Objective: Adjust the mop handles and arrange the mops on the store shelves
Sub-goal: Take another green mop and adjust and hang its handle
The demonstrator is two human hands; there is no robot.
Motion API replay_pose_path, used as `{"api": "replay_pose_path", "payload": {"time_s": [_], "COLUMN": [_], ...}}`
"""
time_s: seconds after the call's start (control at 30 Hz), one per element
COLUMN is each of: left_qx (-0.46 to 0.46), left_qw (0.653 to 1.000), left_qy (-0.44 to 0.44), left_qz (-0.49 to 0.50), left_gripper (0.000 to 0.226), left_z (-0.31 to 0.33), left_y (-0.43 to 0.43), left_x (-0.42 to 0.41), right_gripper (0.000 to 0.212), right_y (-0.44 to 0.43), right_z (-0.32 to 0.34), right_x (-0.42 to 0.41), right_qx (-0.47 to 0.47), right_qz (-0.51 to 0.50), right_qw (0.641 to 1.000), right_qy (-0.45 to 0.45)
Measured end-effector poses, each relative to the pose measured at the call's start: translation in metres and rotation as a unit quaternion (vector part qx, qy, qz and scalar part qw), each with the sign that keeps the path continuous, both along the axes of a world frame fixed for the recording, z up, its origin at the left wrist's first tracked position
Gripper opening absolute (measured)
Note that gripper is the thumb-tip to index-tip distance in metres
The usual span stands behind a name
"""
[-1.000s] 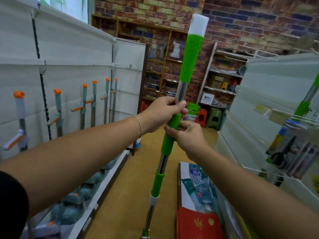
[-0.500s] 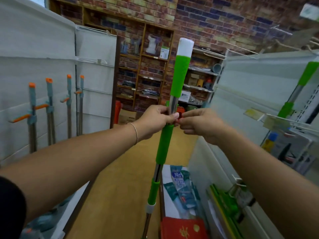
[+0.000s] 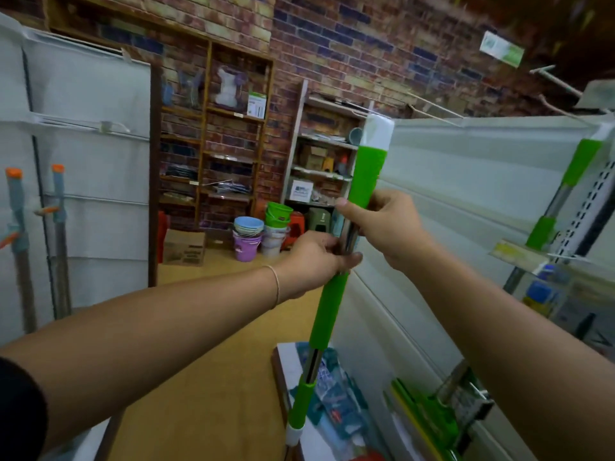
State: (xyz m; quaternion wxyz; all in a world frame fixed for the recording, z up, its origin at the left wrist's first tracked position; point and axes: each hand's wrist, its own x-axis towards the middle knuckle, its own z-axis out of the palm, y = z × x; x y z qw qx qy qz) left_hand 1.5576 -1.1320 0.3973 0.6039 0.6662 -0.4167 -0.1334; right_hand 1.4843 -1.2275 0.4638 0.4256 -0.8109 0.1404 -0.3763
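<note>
Since half a second ago the right hand (image 3: 386, 231) has climbed from level with the left hand (image 3: 314, 261) to a spot higher on the mop handle (image 3: 327, 314), and the handle now stands closer to the white shelf panel (image 3: 472, 181) on the right. The right hand is curled round the pole where bare metal meets the lower end of the top green grip. The left hand clasps the metal section just below, directly above the middle green sleeve. The hands are close together; whether they touch is hard to say through the blur. Both forearms reach forward, the left with a thin bracelet (image 3: 275, 284) at the wrist. The handle runs nearly upright, tipped slightly rightward at the top. Its white cap (image 3: 377, 133) is above both hands and its lower end leaves the frame at the bottom. A second green mop (image 3: 580, 168) stands against the right-hand shelf.
</note>
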Motion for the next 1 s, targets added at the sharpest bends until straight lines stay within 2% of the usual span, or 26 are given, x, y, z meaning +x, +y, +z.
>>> {"api": "replay_pose_path", "payload": {"time_s": [0.13, 0.3, 0.43, 0.6, 0.8, 0.9, 1.0], "left_qx": [0.025, 0.021, -0.025, 0.001, 0.039, 0.03, 0.016], "left_qw": [0.999, 0.998, 0.991, 0.973, 0.956, 0.954, 0.954], "left_qy": [-0.017, -0.022, 0.045, 0.088, 0.07, 0.049, 0.042], "left_qz": [-0.029, -0.058, -0.123, -0.212, -0.283, -0.296, -0.297], "left_gripper": [0.02, 0.019, 0.025, 0.034, 0.031, 0.022, 0.027], "left_z": [0.011, 0.025, 0.038, 0.035, 0.031, 0.029, 0.029], "left_y": [-0.013, -0.036, -0.063, -0.109, -0.174, -0.205, -0.234], "left_x": [0.033, 0.066, 0.092, 0.121, 0.149, 0.159, 0.167], "right_gripper": [0.029, 0.015, 0.017, 0.015, 0.013, 0.015, 0.016], "right_y": [-0.013, -0.034, -0.055, -0.096, -0.155, -0.185, -0.214], "right_z": [0.005, 0.015, 0.016, 0.013, 0.009, 0.009, 0.011], "right_x": [0.03, 0.057, 0.069, 0.085, 0.108, 0.12, 0.128], "right_qx": [0.014, 0.03, 0.037, 0.052, 0.055, 0.05, 0.037], "right_qz": [-0.048, -0.066, -0.073, -0.097, -0.113, -0.133, -0.152], "right_qw": [0.999, 0.997, 0.996, 0.994, 0.992, 0.99, 0.988], "right_qy": [0.001, -0.021, -0.022, -0.018, -0.019, -0.008, -0.002]}}
